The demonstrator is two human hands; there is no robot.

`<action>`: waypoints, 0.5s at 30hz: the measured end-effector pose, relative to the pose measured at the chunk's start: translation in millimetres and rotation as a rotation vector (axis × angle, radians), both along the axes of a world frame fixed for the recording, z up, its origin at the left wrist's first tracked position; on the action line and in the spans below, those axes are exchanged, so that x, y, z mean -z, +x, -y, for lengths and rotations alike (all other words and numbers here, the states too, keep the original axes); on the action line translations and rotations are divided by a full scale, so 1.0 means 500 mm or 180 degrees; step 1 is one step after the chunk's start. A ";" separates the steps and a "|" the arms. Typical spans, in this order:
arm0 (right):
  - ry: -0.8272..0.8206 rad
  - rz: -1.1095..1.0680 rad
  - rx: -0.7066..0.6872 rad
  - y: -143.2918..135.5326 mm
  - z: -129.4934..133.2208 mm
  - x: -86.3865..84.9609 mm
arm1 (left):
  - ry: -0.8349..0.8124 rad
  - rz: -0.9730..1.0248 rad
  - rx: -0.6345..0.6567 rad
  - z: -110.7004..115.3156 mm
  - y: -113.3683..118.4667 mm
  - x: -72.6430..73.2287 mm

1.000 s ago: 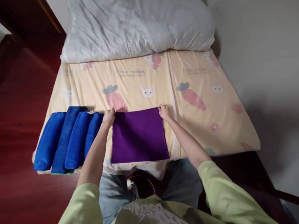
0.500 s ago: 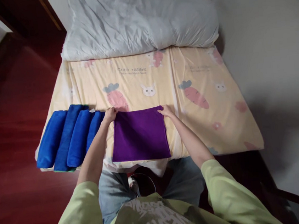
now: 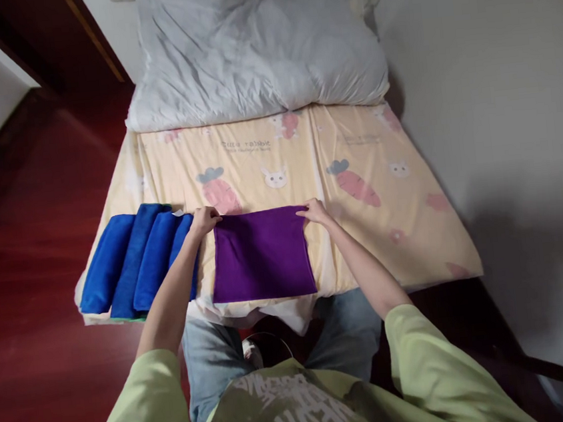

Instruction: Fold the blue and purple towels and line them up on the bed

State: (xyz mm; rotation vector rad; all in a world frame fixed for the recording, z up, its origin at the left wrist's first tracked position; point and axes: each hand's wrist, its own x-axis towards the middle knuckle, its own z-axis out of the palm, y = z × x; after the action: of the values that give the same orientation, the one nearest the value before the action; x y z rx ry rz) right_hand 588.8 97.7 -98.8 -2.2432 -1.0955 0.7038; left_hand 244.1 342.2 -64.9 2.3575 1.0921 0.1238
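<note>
A purple towel (image 3: 262, 256) lies flat in a rectangle at the near edge of the bed. My left hand (image 3: 206, 220) pinches its far left corner between thumb and fingers. At the far right corner, my right hand (image 3: 314, 211) grips the cloth the same way. Left of the towel, several rolled or folded blue towels (image 3: 108, 263) lie side by side, slanting. My left forearm crosses over the rightmost of them and partly hides it.
The bed (image 3: 404, 225) has a cream sheet printed with carrots and rabbits. A bulky pale grey quilt (image 3: 255, 52) is heaped at its far end. A white wall (image 3: 513, 113) stands to the right, with dark red flooring (image 3: 31, 277) to the left.
My view has tilted up a little, showing more of the bed's far end. Both hands stay at the purple towel's far corners, and the towel remains spread out.
</note>
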 end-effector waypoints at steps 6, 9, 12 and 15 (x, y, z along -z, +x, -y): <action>0.0419 -0.0177 -0.0352 -0.031 0.098 -0.135 | 0.0169 0.0346 -0.0024 0.075 -0.066 -0.150; 0.0508 0.0017 -0.0647 -0.060 0.147 -0.228 | 0.0238 0.0581 0.0011 0.125 -0.099 -0.236; 0.0710 0.0189 -0.0667 -0.075 0.196 -0.319 | 0.0369 0.0776 0.0036 0.177 -0.137 -0.333; 0.1066 0.0194 -0.0486 -0.085 0.249 -0.403 | 0.0602 0.0883 0.0018 0.228 -0.178 -0.431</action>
State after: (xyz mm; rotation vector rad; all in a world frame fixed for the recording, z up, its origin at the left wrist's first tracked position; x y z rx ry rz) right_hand 546.2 -26.8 102.7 -1.9228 -1.3184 0.4723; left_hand 154.9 228.4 150.4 2.4150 0.9739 0.5569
